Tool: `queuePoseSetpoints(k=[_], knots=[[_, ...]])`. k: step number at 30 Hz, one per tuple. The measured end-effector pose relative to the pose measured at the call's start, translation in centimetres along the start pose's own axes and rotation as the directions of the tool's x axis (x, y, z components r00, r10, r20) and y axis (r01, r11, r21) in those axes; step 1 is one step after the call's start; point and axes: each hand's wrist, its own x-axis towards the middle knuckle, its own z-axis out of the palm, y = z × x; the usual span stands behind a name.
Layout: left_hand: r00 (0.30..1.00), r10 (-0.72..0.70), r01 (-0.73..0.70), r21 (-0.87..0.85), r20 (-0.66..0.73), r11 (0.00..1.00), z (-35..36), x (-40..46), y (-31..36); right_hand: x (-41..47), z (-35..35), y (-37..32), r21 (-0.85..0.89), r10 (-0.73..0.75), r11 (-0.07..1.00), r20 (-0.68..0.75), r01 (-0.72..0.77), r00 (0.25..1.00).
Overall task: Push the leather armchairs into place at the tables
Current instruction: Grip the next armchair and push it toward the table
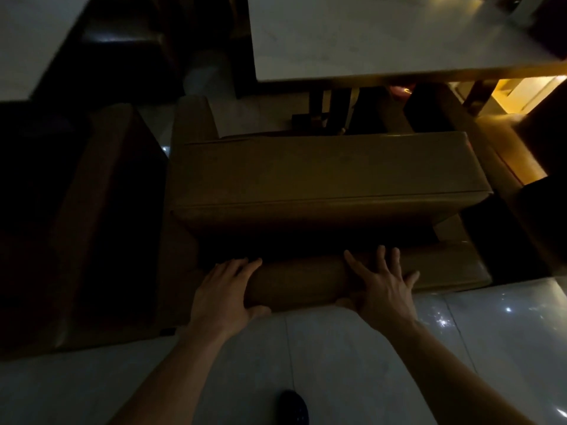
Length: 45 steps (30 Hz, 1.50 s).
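A tan leather armchair [328,170] stands below me, its seat facing a white-topped table [383,41] at the top right. The front of the seat lies just short of the table's near edge. My left hand [225,291] grips the top of the chair's rounded backrest [300,283], fingers over the front and thumb behind. My right hand [382,285] grips the same backrest further right, its fingers spread over the top. The room is dim.
A darker armchair [101,228] stands close on the left, beside another white table [27,41]. A further chair [521,167] sits at the right edge. Pale glossy floor tiles [337,363] run beneath me, with my dark shoe [293,407] showing.
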Motion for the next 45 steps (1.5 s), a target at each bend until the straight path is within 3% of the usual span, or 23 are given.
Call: queuePoseSetpoints(k=[8,26,45], knots=[[0.995,0.020,-0.021,-0.004,-0.093,1.000,0.1,-1.1,-0.9,-1.0,0.8,-1.2,-0.029,0.020,0.999,-0.026,-0.021,0.999],[0.997,-0.044,0.042,-0.026,-0.068,0.999,0.5,-9.8,-8.3,-7.4,4.0,-8.7,-0.065,-0.029,0.997,0.021,0.030,0.999],[0.997,0.008,-0.010,-0.027,-0.070,1.000,-1.6,-4.5,-10.5,-3.0,2.0,-11.3,-0.097,-0.016,0.995,0.050,0.021,0.999]])
